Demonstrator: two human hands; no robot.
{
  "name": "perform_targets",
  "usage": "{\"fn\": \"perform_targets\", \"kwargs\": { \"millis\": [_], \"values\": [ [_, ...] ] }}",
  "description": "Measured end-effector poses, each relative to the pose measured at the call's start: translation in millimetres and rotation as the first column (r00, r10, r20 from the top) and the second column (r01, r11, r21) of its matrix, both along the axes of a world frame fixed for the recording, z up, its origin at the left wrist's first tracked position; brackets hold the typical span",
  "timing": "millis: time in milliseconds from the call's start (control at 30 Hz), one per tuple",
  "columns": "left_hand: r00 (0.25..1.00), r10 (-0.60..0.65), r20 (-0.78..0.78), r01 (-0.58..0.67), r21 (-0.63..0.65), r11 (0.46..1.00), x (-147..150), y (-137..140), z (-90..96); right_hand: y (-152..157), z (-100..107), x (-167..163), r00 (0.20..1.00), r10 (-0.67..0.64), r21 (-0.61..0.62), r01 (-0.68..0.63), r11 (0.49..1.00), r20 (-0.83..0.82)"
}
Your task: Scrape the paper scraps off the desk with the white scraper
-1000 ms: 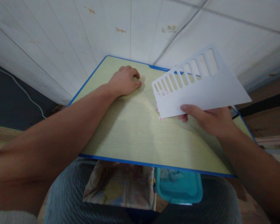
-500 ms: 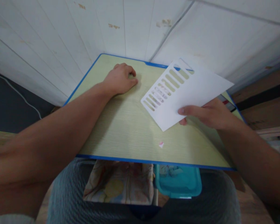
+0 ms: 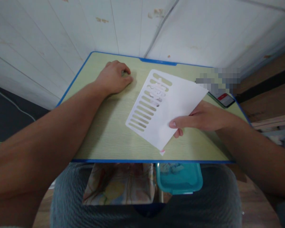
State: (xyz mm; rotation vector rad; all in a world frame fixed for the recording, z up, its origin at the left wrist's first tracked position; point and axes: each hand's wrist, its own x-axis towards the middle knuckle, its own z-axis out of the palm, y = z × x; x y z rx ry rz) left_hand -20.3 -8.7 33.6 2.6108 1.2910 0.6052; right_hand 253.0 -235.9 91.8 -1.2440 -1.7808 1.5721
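Note:
My right hand (image 3: 194, 118) pinches a white card with slots (image 3: 173, 101), thumb on top and fingers underneath. A row of rounded slots is cut along its left side, and the card is tilted above the table. Through some upper slots shows a small patterned piece (image 3: 158, 94), mostly hidden; I cannot tell what it is. My left hand (image 3: 116, 77) rests on the table (image 3: 104, 136) near its far left part, fingers loosely curled, a gap between thumb and forefinger, nothing visible in it. A small pink and white scrap (image 3: 162, 152) lies by the card's near corner.
A phone (image 3: 222, 98), partly blurred out, lies at the table's far right. Below the near edge sit a turquoise plastic container (image 3: 180, 180) and a patterned cloth-covered box (image 3: 118, 190) by my legs. A white panelled wall (image 3: 128, 28) with a cable (image 3: 160, 28) stands behind.
My right hand has moved the card nearer and left, turning it so that the slots face left. My left hand keeps its pose on the table. The view has shifted slightly.

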Motion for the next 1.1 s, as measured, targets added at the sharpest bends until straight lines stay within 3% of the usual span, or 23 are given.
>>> {"fn": "perform_targets", "kwargs": {
  "millis": [133,300,433,533,633,733,800,867,967,1100],
  "values": [
    [1.000,0.005,-0.024,-0.005,-0.019,1.000,0.1,-0.6,1.2,-2.2,3.8,1.7,1.000,0.004,-0.086,-0.003,0.996,0.013],
    [1.000,-0.001,-0.028,0.001,-0.011,1.000,0.2,-1.0,1.7,-1.2,2.8,8.7,0.999,0.039,-0.081,-0.040,0.996,-0.010],
    [0.999,0.024,-0.031,-0.024,-0.023,0.999,1.2,-2.3,1.7,-1.1,2.4,13.2,0.988,0.143,-0.125,-0.149,0.981,-0.057],
    [0.999,0.029,-0.023,-0.029,-0.015,0.999,1.9,-3.3,2.1,1.7,3.1,15.4,0.985,0.159,-0.057,-0.163,0.985,-0.073],
    [1.000,0.017,-0.022,-0.016,0.002,1.000,1.9,-3.9,2.4,7.9,2.3,15.3,0.998,-0.035,0.143,0.043,0.989,-0.058],
    [1.000,0.005,-0.025,-0.005,0.019,1.000,1.0,-2.9,1.1,12.9,-0.4,13.0,0.955,-0.278,0.353,0.296,0.888,-0.102],
    [1.000,0.002,-0.021,-0.001,0.029,1.000,-0.1,-0.8,-1.1,13.8,-2.6,11.8,0.927,-0.356,0.411,0.371,0.833,-0.116],
    [1.000,0.001,-0.018,0.000,0.034,0.999,-1.3,2.2,-3.6,13.1,-4.0,12.3,0.916,-0.386,0.420,0.393,0.818,-0.104],
    [1.000,-0.012,-0.008,0.012,0.028,1.000,-2.3,4.9,-5.8,10.9,-3.2,17.3,0.939,-0.330,0.403,0.341,0.849,-0.101],
    [1.000,0.005,-0.003,-0.005,0.001,1.000,-0.9,1.3,-2.6,5.2,2.7,23.3,0.999,-0.038,0.195,0.039,0.980,-0.010]
  ]
}}
